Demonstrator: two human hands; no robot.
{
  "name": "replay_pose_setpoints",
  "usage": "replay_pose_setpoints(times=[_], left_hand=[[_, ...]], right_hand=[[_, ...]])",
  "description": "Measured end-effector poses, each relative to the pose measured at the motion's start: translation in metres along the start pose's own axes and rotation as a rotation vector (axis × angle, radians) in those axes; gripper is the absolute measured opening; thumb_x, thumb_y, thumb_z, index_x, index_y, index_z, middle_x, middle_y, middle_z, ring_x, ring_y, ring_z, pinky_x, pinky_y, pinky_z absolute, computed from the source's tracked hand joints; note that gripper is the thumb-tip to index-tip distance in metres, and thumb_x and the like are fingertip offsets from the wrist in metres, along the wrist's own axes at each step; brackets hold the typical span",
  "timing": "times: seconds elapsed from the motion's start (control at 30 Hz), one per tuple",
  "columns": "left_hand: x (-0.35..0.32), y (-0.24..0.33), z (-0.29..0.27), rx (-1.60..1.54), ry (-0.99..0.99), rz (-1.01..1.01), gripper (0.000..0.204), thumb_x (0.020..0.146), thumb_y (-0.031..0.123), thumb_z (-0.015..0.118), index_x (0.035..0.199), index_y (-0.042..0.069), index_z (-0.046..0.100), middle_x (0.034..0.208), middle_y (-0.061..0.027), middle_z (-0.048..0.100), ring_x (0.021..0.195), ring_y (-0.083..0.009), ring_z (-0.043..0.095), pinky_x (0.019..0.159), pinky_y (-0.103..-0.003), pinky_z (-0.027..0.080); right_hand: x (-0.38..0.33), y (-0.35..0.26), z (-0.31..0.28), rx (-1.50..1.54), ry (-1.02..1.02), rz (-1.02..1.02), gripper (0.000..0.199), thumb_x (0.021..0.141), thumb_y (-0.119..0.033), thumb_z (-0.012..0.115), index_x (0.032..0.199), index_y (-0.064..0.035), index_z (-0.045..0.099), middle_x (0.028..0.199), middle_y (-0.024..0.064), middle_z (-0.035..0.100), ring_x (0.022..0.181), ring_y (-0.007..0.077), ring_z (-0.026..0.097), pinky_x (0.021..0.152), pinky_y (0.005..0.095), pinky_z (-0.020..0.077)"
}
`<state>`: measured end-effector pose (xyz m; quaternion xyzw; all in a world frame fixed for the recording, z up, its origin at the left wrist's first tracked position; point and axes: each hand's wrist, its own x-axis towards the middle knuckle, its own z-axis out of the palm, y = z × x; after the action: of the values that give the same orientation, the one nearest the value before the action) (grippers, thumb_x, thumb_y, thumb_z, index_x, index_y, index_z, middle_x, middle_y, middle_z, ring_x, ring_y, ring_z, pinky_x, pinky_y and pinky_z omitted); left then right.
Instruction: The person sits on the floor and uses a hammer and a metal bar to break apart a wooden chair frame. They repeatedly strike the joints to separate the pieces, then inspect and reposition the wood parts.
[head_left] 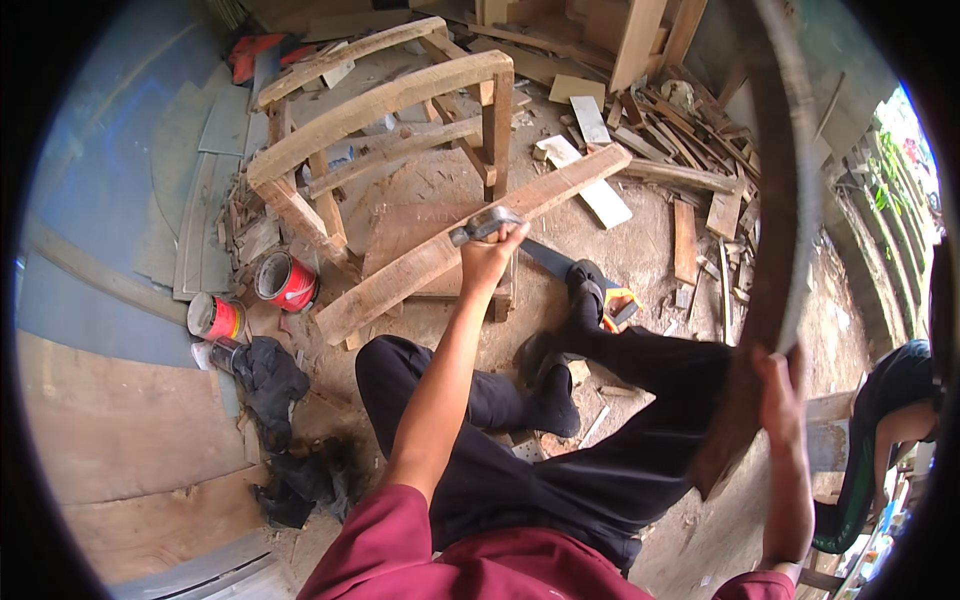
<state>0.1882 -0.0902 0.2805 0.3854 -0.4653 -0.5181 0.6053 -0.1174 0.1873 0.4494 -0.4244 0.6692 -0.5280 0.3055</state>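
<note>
My left hand [488, 255] is closed on the handle of a hammer [484, 224], its metal head lying against a long rough wooden plank [440, 255] that rests slanted on the ground. My right hand [778, 392] grips the lower part of a long curved wooden piece [775, 210] that rises up the right side of the view. My legs in black trousers stretch out below the plank, and one foot presses on a handsaw [553, 262] with a yellow and black handle.
A raw wooden chair frame [385, 105] stands behind the plank. Two red tins [287, 281] and dark rags [268, 375] lie at the left. Wood offcuts [690, 190] litter the dirt floor. Another person in dark clothes [885, 420] crouches at the right edge.
</note>
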Motion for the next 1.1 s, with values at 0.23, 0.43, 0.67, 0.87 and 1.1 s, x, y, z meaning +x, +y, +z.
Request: replay_pose_setpoints(times=[0.23, 0.43, 0.67, 0.87, 1.1], left_hand=[[0.015, -0.027, 0.002, 0.184, -0.106, 0.173, 0.007, 0.082, 0.008, 0.073, 0.085, 0.008, 0.066, 0.076, 0.0024, 0.065, 0.069, -0.0087, 0.060, 0.066, -0.026, 0.048], [0.006, -0.046, 0.007, 0.193, 0.045, 0.241, 0.010, 0.080, 0.004, 0.070, 0.090, 0.001, 0.068, 0.079, -0.0050, 0.070, 0.071, -0.0125, 0.065, 0.065, -0.031, 0.052], [0.012, -0.030, 0.016, 0.220, -0.036, 0.301, 0.010, 0.077, -0.001, 0.064, 0.074, 0.007, 0.059, 0.066, 0.0054, 0.056, 0.061, -0.0077, 0.053, 0.055, -0.029, 0.041], [0.008, -0.029, 0.011, 0.201, -0.079, 0.216, 0.018, 0.077, 0.004, 0.063, 0.066, 0.012, 0.051, 0.062, 0.0063, 0.052, 0.057, -0.0062, 0.050, 0.053, -0.029, 0.039], [0.019, 0.002, 0.004, 0.144, -0.042, 0.249, 0.031, 0.077, -0.002, 0.064, 0.062, 0.014, 0.042, 0.058, 0.0087, 0.044, 0.054, -0.0038, 0.042, 0.051, -0.027, 0.034]], right_hand=[[0.009, -0.073, 0.088, -0.213, -0.372, 0.032, 0.073, 0.084, -0.024, 0.066, 0.142, 0.0095, 0.038, 0.131, 0.0196, 0.054, 0.119, 0.0247, 0.052, 0.103, 0.0371, 0.0412], [0.021, -0.157, 0.129, 0.019, -0.104, -0.461, 0.064, 0.088, -0.022, 0.063, 0.141, 0.0044, 0.039, 0.123, 0.0139, 0.056, 0.113, 0.0216, 0.053, 0.099, 0.0351, 0.0406], [0.040, -0.037, 0.161, -0.588, -0.592, -0.143, 0.057, 0.091, -0.018, 0.066, 0.133, 0.0093, 0.039, 0.105, 0.0221, 0.065, 0.097, 0.0297, 0.066, 0.084, 0.0411, 0.0527], [0.034, -0.096, 0.149, -0.160, -0.339, -0.162, 0.061, 0.088, -0.019, 0.068, 0.135, 0.0060, 0.039, 0.111, 0.0194, 0.063, 0.101, 0.0226, 0.064, 0.090, 0.0358, 0.0511], [0.025, -0.044, 0.143, -0.216, -0.371, -0.099, 0.079, 0.089, -0.023, 0.070, 0.145, 0.0141, 0.027, 0.124, 0.0283, 0.059, 0.119, 0.0333, 0.057, 0.103, 0.0407, 0.0437]])
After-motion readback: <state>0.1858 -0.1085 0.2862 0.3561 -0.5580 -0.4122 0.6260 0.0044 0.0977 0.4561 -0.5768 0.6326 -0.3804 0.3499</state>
